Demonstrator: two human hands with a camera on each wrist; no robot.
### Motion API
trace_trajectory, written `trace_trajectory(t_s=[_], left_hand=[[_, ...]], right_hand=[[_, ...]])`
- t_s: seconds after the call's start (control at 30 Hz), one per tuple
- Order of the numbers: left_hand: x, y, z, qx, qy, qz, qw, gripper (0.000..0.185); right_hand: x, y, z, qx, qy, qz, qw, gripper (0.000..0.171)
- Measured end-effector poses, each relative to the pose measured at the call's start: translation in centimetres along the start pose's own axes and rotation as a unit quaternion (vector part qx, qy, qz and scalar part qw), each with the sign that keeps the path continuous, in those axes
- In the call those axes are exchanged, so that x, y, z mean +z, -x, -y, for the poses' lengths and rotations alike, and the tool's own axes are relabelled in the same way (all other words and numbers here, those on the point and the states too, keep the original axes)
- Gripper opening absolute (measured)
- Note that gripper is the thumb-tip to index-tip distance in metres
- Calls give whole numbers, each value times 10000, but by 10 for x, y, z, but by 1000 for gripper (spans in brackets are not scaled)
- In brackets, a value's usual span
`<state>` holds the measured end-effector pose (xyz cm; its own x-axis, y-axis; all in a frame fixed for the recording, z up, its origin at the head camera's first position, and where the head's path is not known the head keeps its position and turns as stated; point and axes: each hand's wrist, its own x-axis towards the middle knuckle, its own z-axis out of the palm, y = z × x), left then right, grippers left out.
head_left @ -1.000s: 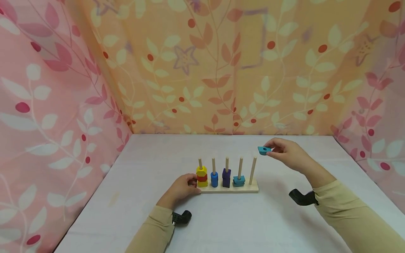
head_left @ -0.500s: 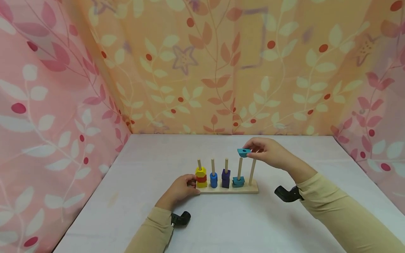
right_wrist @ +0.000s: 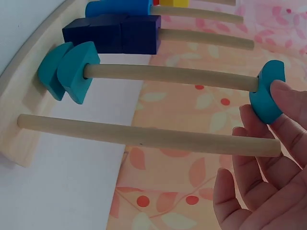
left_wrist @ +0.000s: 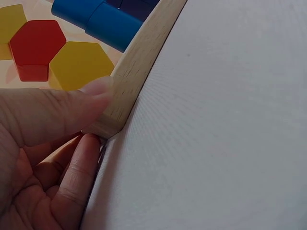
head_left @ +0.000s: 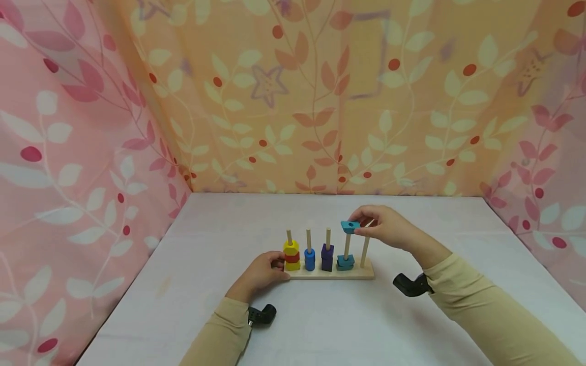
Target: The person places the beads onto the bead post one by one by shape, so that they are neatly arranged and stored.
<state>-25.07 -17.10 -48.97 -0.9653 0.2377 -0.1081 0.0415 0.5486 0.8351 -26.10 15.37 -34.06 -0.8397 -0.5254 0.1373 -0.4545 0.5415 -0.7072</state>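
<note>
A wooden peg board (head_left: 329,275) with upright pegs stands on the table. My left hand (head_left: 260,276) grips its left end, thumb on the front edge of the wood (left_wrist: 128,79). My right hand (head_left: 389,229) pinches a teal block (head_left: 350,226) with a hole at the top of the fourth peg. Up close, that peg's tip meets the block (right_wrist: 268,93); how far it enters the hole is hidden. Lower on the same peg sit two teal blocks (right_wrist: 76,72). The rightmost peg (right_wrist: 148,135) is bare and passes by my right fingers.
Yellow and red hexagonal blocks (head_left: 292,255) fill the first peg. Blue cylinders (head_left: 309,260) are on the second, dark purple cubes (head_left: 327,257) on the third. A white cloth covers the table (head_left: 220,223), with patterned curtains (head_left: 293,117) behind and at both sides.
My right hand has moved left with the teal block, from beyond the rightmost peg to the fourth peg, then slightly down onto its tip. The left hand stays on the board.
</note>
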Motion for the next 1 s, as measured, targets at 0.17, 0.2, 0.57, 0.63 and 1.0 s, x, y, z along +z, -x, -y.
trace_trajectory(t_s=[0.17, 0.2, 0.57, 0.63, 1.0], left_hand=[[0, 2, 0, -10, 51, 5, 10000, 46], [0, 3, 0, -31, 46, -6, 10000, 46], [-2, 5, -1, -50, -36, -89, 9999, 45], [-2, 5, -1, -75, -16, -99, 9999, 45], [0, 3, -7, -170, -51, -58, 9998, 45]], right_hand=[[6, -1, -3, 116, -193, 101, 9997, 20], [7, -1, -4, 155, -277, 104, 9994, 22], [25, 1, -23, 578, -1071, -69, 9925, 26], [31, 3, -27, 711, -1104, -91, 9913, 28], [62, 12, -58, 1344, -1073, -235, 9848, 28]])
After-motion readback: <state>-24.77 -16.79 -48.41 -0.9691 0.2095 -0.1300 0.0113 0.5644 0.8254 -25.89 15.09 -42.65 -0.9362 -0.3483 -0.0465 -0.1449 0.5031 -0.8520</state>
